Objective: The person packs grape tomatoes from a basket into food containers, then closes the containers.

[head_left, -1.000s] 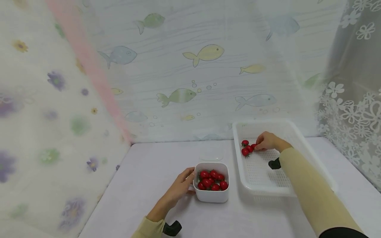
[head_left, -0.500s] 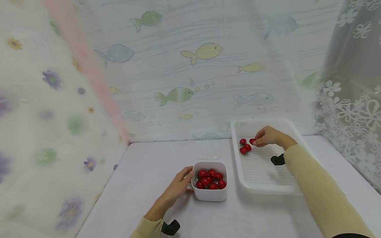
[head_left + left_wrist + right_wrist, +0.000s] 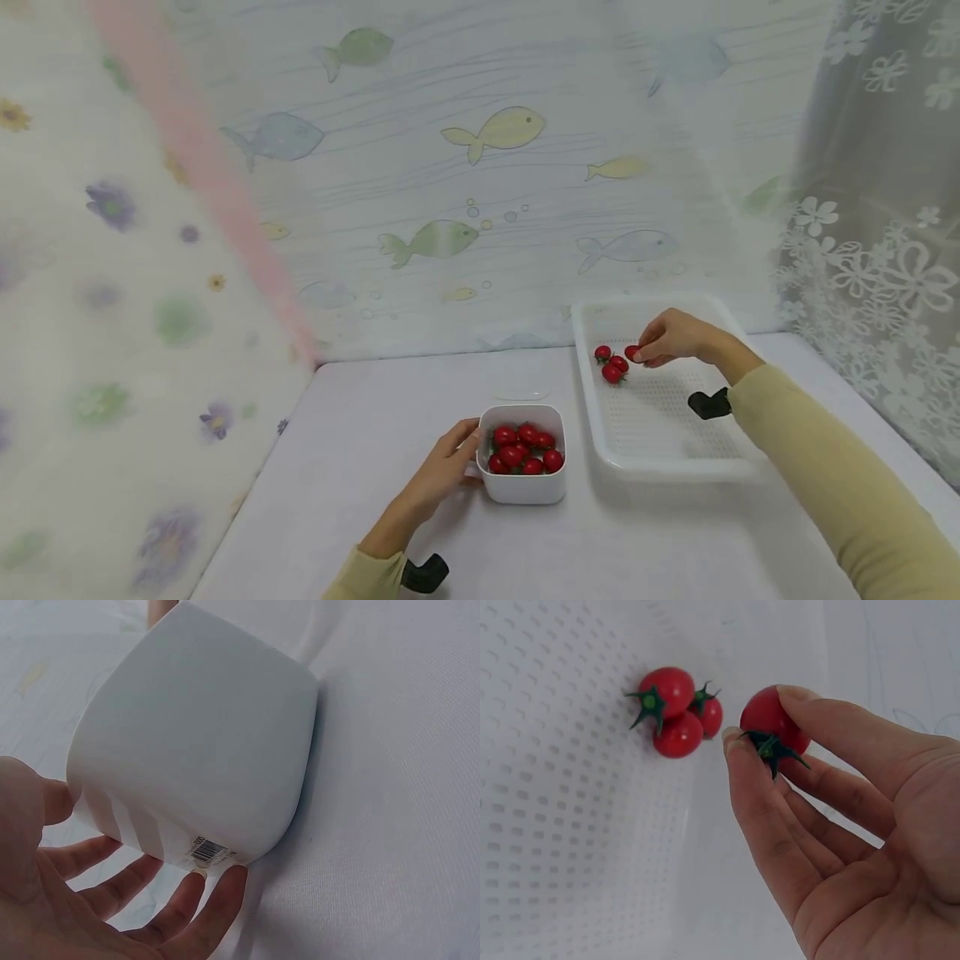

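My right hand [image 3: 675, 337] pinches a cherry tomato [image 3: 769, 724] between thumb and fingers, with its green calyx showing in the right wrist view. It is inside the white perforated basket [image 3: 660, 475]. Three more cherry tomatoes [image 3: 666, 694] lie clustered on the basket floor, just left of the held one. My left hand [image 3: 446, 467] rests against the left side of a white square container [image 3: 525, 490]. In the left wrist view its spread fingers [image 3: 124, 889] touch the container wall by a barcode label. Several cherry tomatoes [image 3: 517, 454] lie in that container.
A clear, flat lid-like piece [image 3: 521, 395] lies behind the container. The basket stands to the container's right on the white-covered table [image 3: 360, 433]. Fish-patterned fabric [image 3: 450, 292] hangs at the back, with floral fabric [image 3: 150, 375] at the left.
My right hand has picked a cherry tomato off the basket floor, raising it slightly away from the cluster. The left hand stays at the container. The head view has shifted a little.
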Action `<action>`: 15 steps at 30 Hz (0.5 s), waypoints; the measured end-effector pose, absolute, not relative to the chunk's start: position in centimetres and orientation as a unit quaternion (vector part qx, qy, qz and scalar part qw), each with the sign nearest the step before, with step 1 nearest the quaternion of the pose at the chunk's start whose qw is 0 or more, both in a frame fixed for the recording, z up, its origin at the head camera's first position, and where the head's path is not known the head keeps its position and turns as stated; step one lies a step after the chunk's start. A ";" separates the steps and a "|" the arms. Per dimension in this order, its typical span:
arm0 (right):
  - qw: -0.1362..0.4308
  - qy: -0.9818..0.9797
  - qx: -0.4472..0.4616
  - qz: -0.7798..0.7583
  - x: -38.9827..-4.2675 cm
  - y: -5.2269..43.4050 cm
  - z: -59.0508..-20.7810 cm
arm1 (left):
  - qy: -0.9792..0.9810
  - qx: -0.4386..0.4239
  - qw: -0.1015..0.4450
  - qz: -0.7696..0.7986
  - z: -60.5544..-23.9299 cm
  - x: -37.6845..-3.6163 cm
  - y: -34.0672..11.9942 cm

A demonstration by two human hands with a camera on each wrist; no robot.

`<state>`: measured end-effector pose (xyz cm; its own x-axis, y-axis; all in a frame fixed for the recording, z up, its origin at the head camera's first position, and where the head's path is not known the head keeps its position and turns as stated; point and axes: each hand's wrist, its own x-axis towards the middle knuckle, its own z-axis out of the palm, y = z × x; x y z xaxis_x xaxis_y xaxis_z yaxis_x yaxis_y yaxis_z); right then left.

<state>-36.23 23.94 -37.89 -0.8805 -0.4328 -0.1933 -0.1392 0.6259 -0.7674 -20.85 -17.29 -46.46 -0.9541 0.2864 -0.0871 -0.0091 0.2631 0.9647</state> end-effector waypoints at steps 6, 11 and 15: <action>0.173 0.878 -0.158 -0.418 -34.8 23.5 -37.1 | 0.784 0.092 0.123 0.602 -46.4 -20.8 -17.4; 0.168 0.870 -0.157 -0.436 -33.4 23.2 -36.5 | 0.783 0.091 0.125 0.602 -46.3 -20.8 -17.4; 0.155 0.859 -0.146 -0.465 -32.3 23.2 -36.1 | 0.782 0.090 0.126 0.603 -46.3 -20.7 -17.4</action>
<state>-32.32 23.16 -36.07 -0.9095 -0.3947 -0.1305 -0.1066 0.5248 -0.8445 -20.74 -17.38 -46.28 -0.9521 0.2928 -0.0878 -0.0105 0.2556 0.9667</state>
